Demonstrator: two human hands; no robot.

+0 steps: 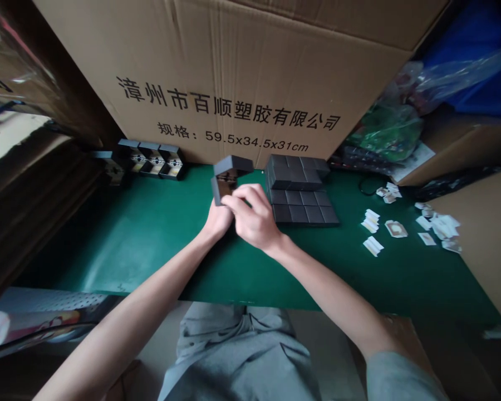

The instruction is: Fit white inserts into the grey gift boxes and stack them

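A small black hinged box [232,165] with its lid raised is held above the green table. My left hand [218,219] grips it from below, with its fingers mostly hidden behind the box. My right hand [254,216] is at the near side of the box, its fingers curled and fingertips at the opening. Whether those fingertips pinch something small inside cannot be made out. Just right of my hands sits a stack of closed black boxes [304,207]. Several opened black boxes [150,160] stand in a row at the back left, their light insides showing.
A large printed cardboard carton [234,72] stands along the back of the green table [150,239]. Folded white paper pieces [442,225] lie scattered at the right, near plastic bags [394,133]. Stacked cardboard [33,189] borders the left side.
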